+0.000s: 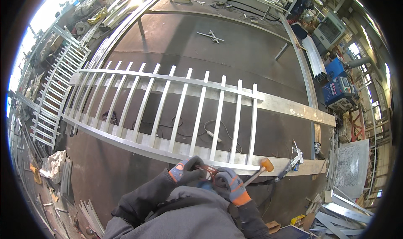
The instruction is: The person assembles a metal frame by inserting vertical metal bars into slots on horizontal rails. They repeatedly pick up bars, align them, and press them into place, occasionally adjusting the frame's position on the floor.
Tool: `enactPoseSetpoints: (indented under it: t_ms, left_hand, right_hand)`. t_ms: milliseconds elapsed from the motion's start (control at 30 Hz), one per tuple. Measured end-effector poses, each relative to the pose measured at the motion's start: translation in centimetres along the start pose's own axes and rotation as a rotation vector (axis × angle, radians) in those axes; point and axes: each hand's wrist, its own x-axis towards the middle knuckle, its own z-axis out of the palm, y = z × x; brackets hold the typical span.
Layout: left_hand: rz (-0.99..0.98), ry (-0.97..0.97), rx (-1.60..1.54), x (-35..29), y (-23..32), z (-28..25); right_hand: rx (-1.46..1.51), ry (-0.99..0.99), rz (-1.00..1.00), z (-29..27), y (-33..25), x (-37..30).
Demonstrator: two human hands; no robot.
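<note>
Close in front of my body, my left hand [187, 170] and my right hand [229, 183] are both closed, in grey gloves with orange cuffs. Between them they hold a thin, reddish-brown, looped thing [208, 170], like cord or wire; its kind is unclear. A blurred bluish patch shows just beneath it. Right beyond my hands runs the near rail of a silver metal railing [168, 113], with many upright bars laid flat. Beside my right hand rests a mallet [266, 165] with an orange-yellow head, its handle pointing toward my right glove.
The railing lies across flat metal beams [294, 108]. Right of the mallet is a silver tool [297, 156] on a black hose. A white grinder-like tool [213, 135] and cables lie beneath the bars. Another railing [58, 92] stands left; a blue machine [339, 90] stands right.
</note>
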Motion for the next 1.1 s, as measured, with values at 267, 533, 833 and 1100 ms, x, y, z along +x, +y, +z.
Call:
enactPoseSetpoints:
  t_ms: [267, 533, 833, 1100]
  left_hand:
    - [0.105, 0.158, 0.114, -5.3, -1.0, -8.7]
    - [0.080, 0.301, -0.262, -9.1, 5.8, -13.6]
    - [1.088, 0.499, -0.236, -14.2, 15.6, -12.4]
    - [1.264, 0.436, -0.137, -12.7, 16.6, -11.5]
  right_hand:
    - [0.318, -0.133, 0.294, 5.7, -4.7, 5.1]
    - [0.857, 0.301, 0.403, 4.2, -11.8, 9.2]
    - [0.718, 0.729, -0.587, -1.8, -21.1, 14.1]
    - [0.742, 0.979, -0.832, -5.4, -21.0, 16.7]
